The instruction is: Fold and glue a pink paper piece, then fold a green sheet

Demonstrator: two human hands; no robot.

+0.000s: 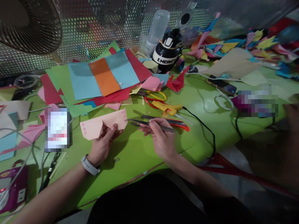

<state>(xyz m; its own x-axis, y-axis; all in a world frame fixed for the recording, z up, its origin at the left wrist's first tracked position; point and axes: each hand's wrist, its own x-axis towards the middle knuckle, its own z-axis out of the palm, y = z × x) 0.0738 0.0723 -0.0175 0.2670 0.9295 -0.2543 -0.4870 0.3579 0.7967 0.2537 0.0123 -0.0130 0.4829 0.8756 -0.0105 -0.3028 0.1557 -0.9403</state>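
Observation:
Between its thumb and fingers, my left hand (106, 140) grips a piece of pale pink paper (93, 127) with small darker pink bits along its two ends. My right hand (161, 137) is closed around dark tweezers (151, 125), their tips pointing left, close to the paper's right end. Whether the tips hold anything is too small to tell. Just behind the right hand lie a cutter with orange edges (183, 125) and a yellow glue gun (167, 107) with a black cord. Red and yellow handled tools (157, 95) rest beyond them.
Stacked coloured paper (105, 76) covers the back of the green table (130, 174). A black bottle (167, 51) stands behind it. A lit phone (57, 129) and a purple device (14, 186) lie left, with loose cables. A dark phone (221, 84) and paper scraps (224, 46) lie right.

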